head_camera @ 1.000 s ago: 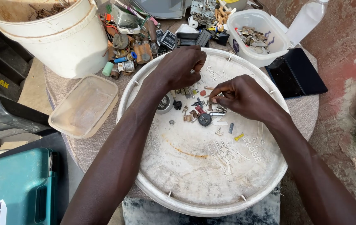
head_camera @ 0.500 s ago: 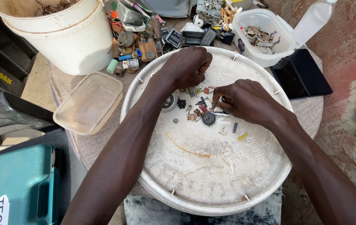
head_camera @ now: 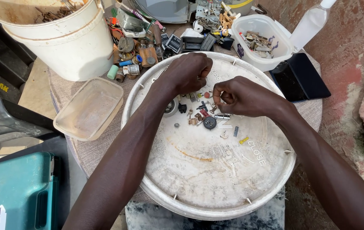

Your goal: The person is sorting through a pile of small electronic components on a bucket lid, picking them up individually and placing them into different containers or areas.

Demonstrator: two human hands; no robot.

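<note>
Hands work over a round white lid [head_camera: 199,187] that lies upside down like a tray on a cloth-covered table [head_camera: 69,91]. The left hand [head_camera: 188,72] is curled into a loose fist at the far side of the lid, knuckles up, its fingertips hidden beneath it, so I cannot tell whether it holds anything. The right hand [head_camera: 244,96] lies just beside it, with thumb and forefinger pinched narrowly together at a point just above the scatter of small parts [head_camera: 199,113]; whatever is between the fingertips is too small to make out.

The small parts lie on the lid between and just below the two hands: a round black disc [head_camera: 209,123], a short silver cylinder [head_camera: 222,116], a red bit, brownish bits, a round metal ring part [head_camera: 170,107] beside the left wrist, and a small yellow piece [head_camera: 244,139] a little apart towards the near right.

To the left of the lid sits an empty clear plastic tub [head_camera: 89,108], touching the lid's edge or nearly so. Beyond it stands a large white bucket [head_camera: 69,42] with scrap inside. Along the far edge of the table lies a jumble of salvaged electronic parts [head_camera: 148,40]. A second clear container [head_camera: 263,42] holding metal bits stands at the far right, with a clear bottle [head_camera: 312,21] next to it and a dark tablet [head_camera: 300,76] lying flat near the lid's right rim. A teal tool case [head_camera: 15,191] shows at the lower left.
</note>
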